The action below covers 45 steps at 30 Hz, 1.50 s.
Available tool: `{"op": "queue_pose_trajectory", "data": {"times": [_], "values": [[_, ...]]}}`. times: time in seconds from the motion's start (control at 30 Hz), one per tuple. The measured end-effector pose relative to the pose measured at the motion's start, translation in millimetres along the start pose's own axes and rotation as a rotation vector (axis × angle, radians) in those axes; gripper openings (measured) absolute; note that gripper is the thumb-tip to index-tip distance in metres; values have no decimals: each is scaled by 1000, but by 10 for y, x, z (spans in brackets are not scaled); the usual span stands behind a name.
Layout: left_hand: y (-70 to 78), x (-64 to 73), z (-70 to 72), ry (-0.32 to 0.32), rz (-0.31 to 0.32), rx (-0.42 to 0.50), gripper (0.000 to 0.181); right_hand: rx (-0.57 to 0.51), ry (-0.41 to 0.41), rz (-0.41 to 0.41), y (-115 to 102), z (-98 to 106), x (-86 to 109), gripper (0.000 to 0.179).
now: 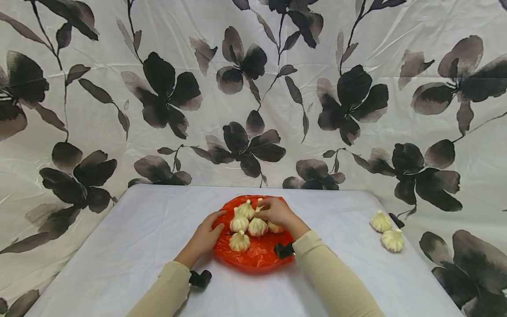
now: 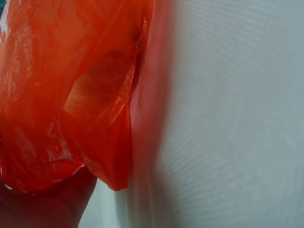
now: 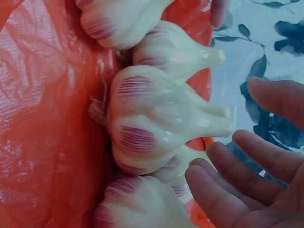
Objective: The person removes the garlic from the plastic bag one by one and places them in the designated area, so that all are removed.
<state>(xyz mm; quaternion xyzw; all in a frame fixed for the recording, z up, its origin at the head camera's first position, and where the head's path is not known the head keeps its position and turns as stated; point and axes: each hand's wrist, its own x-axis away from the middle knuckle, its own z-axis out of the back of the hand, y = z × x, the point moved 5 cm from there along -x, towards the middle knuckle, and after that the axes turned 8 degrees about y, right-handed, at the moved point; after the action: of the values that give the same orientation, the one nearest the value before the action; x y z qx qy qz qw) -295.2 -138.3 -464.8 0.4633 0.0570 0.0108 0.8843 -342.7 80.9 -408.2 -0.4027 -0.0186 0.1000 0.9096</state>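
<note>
Several pale garlic bulbs (image 1: 239, 241) with purple streaks sit bunched on a round spread of red plastic bag (image 1: 259, 255) at mid-table. My left hand (image 1: 207, 231) holds the bag's left edge, and in the left wrist view loose red plastic (image 2: 99, 123) hides most of that hand. Over the back of the bunch is my right hand (image 1: 277, 213). In the right wrist view its fingers (image 3: 256, 180) are spread apart with nothing between them, close by the stem of the middle garlic bulb (image 3: 147, 118).
Two more garlic bulbs (image 1: 381, 221) lie near the right edge of the white-covered table (image 1: 138, 229). A flower-printed cloth (image 1: 245, 101) hangs behind the table. Each wrist wears a small black camera (image 1: 200, 279).
</note>
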Motion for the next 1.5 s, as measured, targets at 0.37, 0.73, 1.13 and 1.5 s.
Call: {"op": "queue_pose_trajectory", "data": {"times": [0.37,0.73,1.13,1.5], "values": [[-19,-10,-13,0,1,-3,48,18,-8,-70,126,-109,-3,45],[-40,-20,-9,2,-23,1,47,45,33,-22,72,-159,26,31],[-31,-11,-4,0,-19,-3,47,45,71,48,17,-183,56,21],[-12,-8,3,-3,-11,-7,47,121,101,121,-38,-140,95,20]]}}
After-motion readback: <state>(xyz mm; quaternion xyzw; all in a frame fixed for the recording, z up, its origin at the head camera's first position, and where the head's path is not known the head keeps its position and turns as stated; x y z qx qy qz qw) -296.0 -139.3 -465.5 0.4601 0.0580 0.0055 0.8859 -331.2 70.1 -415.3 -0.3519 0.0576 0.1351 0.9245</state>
